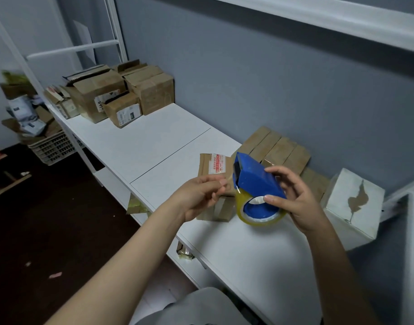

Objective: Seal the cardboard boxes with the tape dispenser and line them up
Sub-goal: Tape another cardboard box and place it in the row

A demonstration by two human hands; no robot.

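Observation:
My right hand grips a blue tape dispenser with a roll of clear yellowish tape, held above the white table. My left hand pinches the loose end of the tape just left of the dispenser's mouth. Under both hands stands a small cardboard box with a printed tape strip on top. Behind the dispenser, a row of flat brown boxes leans by the wall.
A pile of brown cardboard boxes sits at the table's far end. A white box with torn paper stands at the right. A crate with packages is on the dark floor to the left.

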